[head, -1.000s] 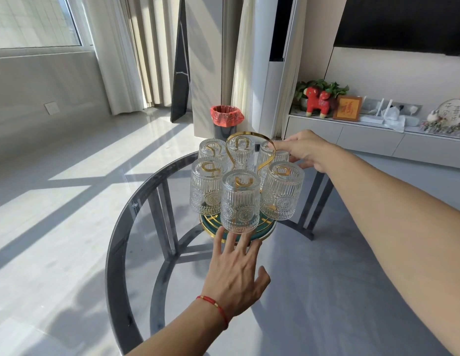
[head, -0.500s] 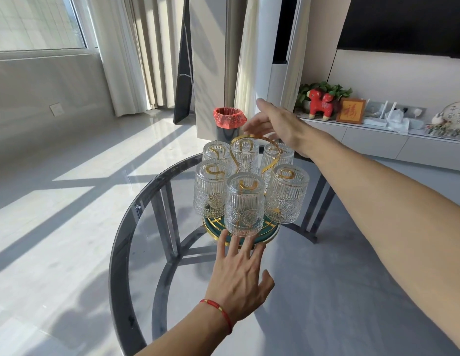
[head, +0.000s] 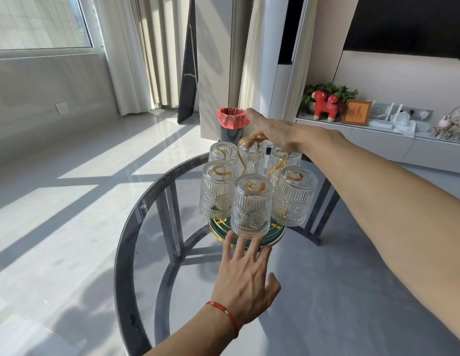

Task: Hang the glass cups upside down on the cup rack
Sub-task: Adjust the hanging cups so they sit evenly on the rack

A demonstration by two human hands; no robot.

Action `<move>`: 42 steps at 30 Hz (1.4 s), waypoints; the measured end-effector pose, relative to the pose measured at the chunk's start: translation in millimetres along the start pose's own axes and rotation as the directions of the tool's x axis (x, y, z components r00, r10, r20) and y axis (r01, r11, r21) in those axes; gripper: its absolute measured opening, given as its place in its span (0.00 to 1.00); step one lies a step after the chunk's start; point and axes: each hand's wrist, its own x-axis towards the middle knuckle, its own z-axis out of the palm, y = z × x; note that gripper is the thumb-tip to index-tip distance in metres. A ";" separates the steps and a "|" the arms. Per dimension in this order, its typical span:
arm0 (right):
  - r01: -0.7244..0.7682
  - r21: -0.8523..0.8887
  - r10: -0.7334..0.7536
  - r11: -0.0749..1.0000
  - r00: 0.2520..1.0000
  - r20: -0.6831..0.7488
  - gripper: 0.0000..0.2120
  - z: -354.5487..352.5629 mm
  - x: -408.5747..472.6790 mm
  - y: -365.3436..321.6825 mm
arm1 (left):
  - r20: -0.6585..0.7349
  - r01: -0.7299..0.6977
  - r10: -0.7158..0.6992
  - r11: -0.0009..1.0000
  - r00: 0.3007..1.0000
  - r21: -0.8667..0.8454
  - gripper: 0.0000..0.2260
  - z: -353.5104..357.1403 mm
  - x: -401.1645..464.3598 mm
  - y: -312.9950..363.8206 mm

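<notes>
Several ribbed glass cups hang upside down on a gold wire cup rack (head: 243,160) with a round green base (head: 274,236), on a round glass table (head: 126,242). The nearest cup (head: 250,209) faces me. My left hand (head: 245,276), with a red string on the wrist, lies flat with fingers spread, and its fingertips touch the front of the base. My right hand (head: 280,133) reaches over the far cups, fingers hooked down around the rack's gold top handle and thumb stretched out. The fingertips are partly hidden behind the handle and glass.
A dark bin with a red liner (head: 232,119) stands on the floor beyond the table. A low white cabinet (head: 377,140) with a red toy animal (head: 325,102) and a framed picture runs along the right wall. Sunlit floor and curtains lie to the left.
My right hand has moved left from the far right cup up to the rack's top handle and curled its fingers around it. My left hand has stayed at the base.
</notes>
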 end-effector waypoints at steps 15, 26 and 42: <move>-0.052 -0.026 0.052 0.998 0.999 -0.015 0.47 2.7 13.7 -3.0 | -0.006 0.006 -0.006 1.000 1.000 0.007 0.23 1.8 0.7 -1.0; -0.036 -0.018 0.036 0.999 0.999 -0.015 0.47 0.2 8.5 -0.6 | 0.002 0.003 -0.003 1.000 1.000 0.008 0.23 -2.8 0.8 0.4; -0.022 -0.102 0.013 0.995 0.996 -0.087 0.48 -2.2 4.9 2.7 | 0.011 0.003 -0.003 1.000 1.000 -0.003 0.24 -1.9 0.9 -0.1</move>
